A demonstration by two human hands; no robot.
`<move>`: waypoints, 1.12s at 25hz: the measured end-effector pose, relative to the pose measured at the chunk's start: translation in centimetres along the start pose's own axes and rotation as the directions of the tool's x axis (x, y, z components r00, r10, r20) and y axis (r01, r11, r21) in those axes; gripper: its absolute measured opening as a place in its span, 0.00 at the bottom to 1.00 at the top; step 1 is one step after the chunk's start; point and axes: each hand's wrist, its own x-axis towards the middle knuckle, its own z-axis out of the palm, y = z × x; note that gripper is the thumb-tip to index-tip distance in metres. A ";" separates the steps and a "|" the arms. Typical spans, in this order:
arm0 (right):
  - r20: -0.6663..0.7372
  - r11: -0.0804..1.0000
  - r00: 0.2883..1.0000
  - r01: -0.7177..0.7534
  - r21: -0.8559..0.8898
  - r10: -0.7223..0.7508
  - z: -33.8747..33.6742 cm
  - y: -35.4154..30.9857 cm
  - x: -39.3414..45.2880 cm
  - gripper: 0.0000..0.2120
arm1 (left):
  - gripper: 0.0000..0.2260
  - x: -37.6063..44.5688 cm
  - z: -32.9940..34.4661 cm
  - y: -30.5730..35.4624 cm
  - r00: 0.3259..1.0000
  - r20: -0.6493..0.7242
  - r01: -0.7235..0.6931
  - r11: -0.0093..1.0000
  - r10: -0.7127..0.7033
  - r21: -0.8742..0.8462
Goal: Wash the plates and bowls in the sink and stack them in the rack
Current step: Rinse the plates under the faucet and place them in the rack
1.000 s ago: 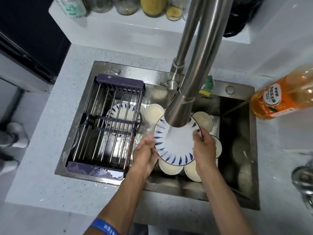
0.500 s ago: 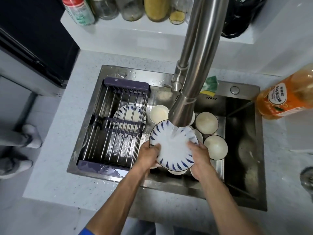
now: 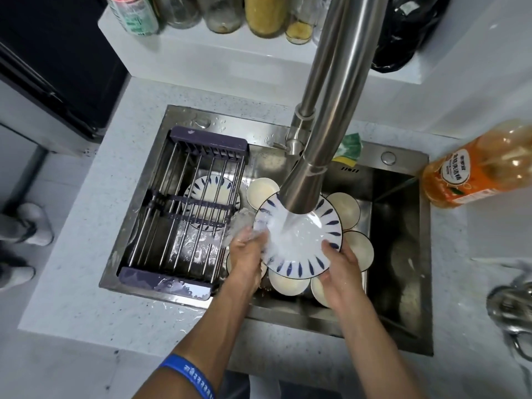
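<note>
A white plate with blue dashes round its rim [image 3: 305, 249] is under the running faucet [image 3: 313, 168], tilted over the sink. My left hand [image 3: 247, 254] grips its left edge, with water splashing over the fingers. My right hand [image 3: 339, 269] holds its lower right edge, thumb on the rim. Several cream bowls [image 3: 345, 210] lie in the sink beneath and around the plate. A second blue-dashed plate [image 3: 213, 194] lies under the wire rack [image 3: 184, 214], which spans the sink's left half and holds no dishes.
A steel sink [image 3: 403, 312] is set in a white speckled counter. An orange bottle [image 3: 475, 171] lies at the right. A green-yellow sponge [image 3: 349, 151] sits behind the faucet. Jars [image 3: 264, 15] line the back shelf. Someone's shoes [image 3: 26, 226] show on the floor at left.
The plate has tilted and turned under the stream, and water now splashes over my left hand. My right hand slid lower along the rim.
</note>
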 end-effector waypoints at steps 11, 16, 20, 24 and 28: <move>-0.119 0.947 0.989 -0.121 -0.297 0.089 2.4 3.7 4.5 0.08 | 0.10 -0.3 -3.1 3.8 0.968 0.175 -0.240 0.850 0.177 0.469; 0.030 0.646 0.996 0.078 -0.759 -0.086 0.8 -0.6 3.4 0.09 | 0.09 1.0 -4.5 2.7 0.992 0.118 -0.005 0.919 -0.046 0.394; 0.101 0.400 0.944 0.228 -0.888 -0.314 0.5 -1.8 -0.2 0.07 | 0.08 -0.2 -2.8 0.9 0.989 0.110 0.068 0.958 -0.102 0.278; 0.054 0.640 0.950 0.249 -0.727 -0.308 -0.7 -0.8 -0.6 0.11 | 0.05 -0.8 -1.5 1.0 0.988 0.090 0.115 0.989 -0.123 0.094; 0.394 0.007 0.826 0.433 -0.901 -0.403 -0.1 3.4 -1.8 0.27 | 0.17 -0.7 -1.0 0.9 0.997 0.064 -0.062 0.960 0.047 0.275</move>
